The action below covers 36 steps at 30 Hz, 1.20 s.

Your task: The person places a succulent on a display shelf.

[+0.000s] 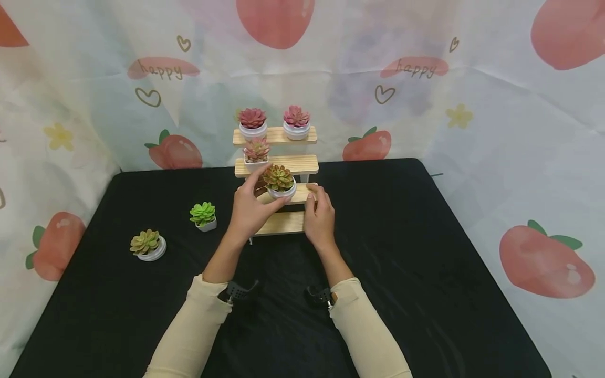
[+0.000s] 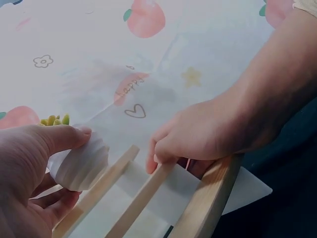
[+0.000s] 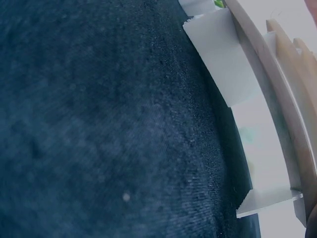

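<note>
My left hand [image 1: 249, 209] pinches the white pot of a red-green artificial succulent [image 1: 279, 179], thumb in front and fingers behind. The pot is over the second-lowest step of a tiered wooden display stand [image 1: 281, 223]; in the left wrist view the white ribbed pot [image 2: 81, 163] is tilted beside the planks. With curled fingers, my right hand [image 1: 321, 218] grips the stand's right side. On the top step stand two pink succulents [image 1: 252, 119], [image 1: 296, 123], and a paler pink one [image 1: 257, 152] sits on the step below, at its left.
Left of the stand, on the black table [image 1: 402, 252], are a bright green succulent [image 1: 203, 215] in a small white pot and a yellow-green succulent [image 1: 147, 244] in a round white pot. A fruit-print curtain [image 1: 321, 94] hangs close behind the stand.
</note>
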{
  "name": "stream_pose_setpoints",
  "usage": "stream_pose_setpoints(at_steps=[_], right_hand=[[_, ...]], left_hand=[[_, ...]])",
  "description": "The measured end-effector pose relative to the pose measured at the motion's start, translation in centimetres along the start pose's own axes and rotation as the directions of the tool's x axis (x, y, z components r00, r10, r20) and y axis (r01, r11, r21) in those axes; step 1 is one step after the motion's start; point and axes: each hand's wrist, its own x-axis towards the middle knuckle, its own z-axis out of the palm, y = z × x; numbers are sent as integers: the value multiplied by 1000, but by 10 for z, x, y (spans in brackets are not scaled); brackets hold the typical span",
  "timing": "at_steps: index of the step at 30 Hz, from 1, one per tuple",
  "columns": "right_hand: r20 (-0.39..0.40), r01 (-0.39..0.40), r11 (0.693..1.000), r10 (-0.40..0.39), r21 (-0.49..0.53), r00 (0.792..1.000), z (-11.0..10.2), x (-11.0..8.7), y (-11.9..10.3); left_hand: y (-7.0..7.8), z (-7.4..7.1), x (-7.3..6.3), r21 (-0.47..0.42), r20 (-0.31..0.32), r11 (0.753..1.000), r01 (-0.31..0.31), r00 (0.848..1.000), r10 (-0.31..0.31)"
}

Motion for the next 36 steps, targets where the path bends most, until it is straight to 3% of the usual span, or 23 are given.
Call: stream_pose_setpoints(at_steps=[7,16,27,36], right_hand=[[12,-2,1000,2,-8,1000,0,0,0],[2,10,1000,-10,4,1000,-1,0,0],[8,10,1000,-10,17,1000,0,-1,-1],[5,8,1000,-8,10,1000,0,0,0]], left_hand=[[-5,10,3,-51,-28,999,1,1000,-3],[-7,22,8,-118,-84,992,-55,995,46],[-4,30,13,-129,-90,990,-58,995,46],[0,35,18,-130,-77,991,-25,997,15]])
